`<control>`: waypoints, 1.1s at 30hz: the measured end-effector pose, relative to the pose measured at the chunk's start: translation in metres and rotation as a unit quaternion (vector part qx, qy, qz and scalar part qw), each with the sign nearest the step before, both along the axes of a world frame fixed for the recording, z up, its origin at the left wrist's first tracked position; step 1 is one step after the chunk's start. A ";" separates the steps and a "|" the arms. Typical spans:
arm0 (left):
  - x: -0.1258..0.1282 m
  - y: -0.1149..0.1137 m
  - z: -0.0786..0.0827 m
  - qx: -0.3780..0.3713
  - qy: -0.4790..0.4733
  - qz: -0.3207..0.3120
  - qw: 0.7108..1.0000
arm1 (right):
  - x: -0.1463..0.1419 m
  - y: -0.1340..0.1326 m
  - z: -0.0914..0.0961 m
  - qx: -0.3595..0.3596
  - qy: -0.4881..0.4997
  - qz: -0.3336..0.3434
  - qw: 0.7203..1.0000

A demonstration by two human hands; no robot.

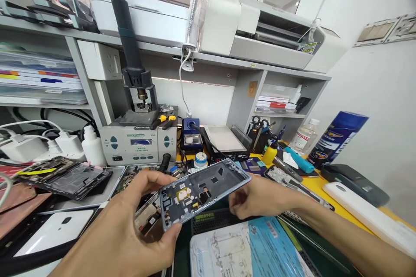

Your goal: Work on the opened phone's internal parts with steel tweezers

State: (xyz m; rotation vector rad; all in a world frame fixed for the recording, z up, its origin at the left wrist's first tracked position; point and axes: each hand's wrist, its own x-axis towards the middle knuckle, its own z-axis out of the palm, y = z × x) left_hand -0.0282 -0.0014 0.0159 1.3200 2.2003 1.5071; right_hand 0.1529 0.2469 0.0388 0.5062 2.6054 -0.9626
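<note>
Phone frame (214, 180): before grey machine (130, 152), rightward; probably light, stiff, fragile inside; hold by rims. Left hand (131, 227): grasping near end. Right hand (255, 198): curled by far end, grip unclear.

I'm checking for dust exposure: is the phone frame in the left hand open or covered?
Open toward the camera: the phone frame in the left hand shows its dark inner recess and small parts uncovered.

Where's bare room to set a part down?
Likely blue-white box top, between left hand and right forearm; perhaps the narrow yellow tabletop strip beside the long white object. Crowded: left side, with white device, opened device, bottle.
</note>
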 end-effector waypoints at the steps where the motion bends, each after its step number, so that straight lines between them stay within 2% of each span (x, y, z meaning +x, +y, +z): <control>1: 0.000 0.000 0.000 0.000 -0.021 -0.007 1.000 | 0.010 0.001 0.006 -0.007 0.017 -0.016 1.000; 4: 0.006 0.001 0.002 -0.006 -0.044 -0.070 0.997 | 0.047 0.003 0.021 -0.017 0.080 -0.075 0.994; 6: 0.015 0.001 0.003 -0.004 -0.055 -0.061 0.997 | 0.076 0.004 0.026 -0.023 0.115 -0.117 0.986; 10: 0.036 -0.001 -0.003 -0.037 0.045 -0.083 0.995 | 0.128 0.002 0.025 -0.011 0.145 -0.185 0.972; 13: 0.042 -0.004 -0.013 -0.080 0.111 -0.116 0.984 | 0.145 -0.011 0.023 0.005 0.159 -0.204 0.966; 17: 0.039 -0.007 -0.025 -0.108 0.214 -0.165 0.957 | 0.131 -0.045 0.024 0.007 0.182 -0.170 0.969; 21: 0.041 -0.012 -0.028 -0.104 0.248 -0.170 0.948 | 0.098 -0.069 0.022 -0.003 0.201 -0.095 0.975; 26: 0.041 -0.014 -0.030 -0.145 0.265 -0.180 0.936 | 0.071 -0.073 0.011 -0.011 0.210 -0.012 0.978; 33: 0.024 -0.022 -0.047 -0.094 0.337 -0.185 0.918 | 0.065 -0.068 -0.001 -0.007 0.202 0.001 0.979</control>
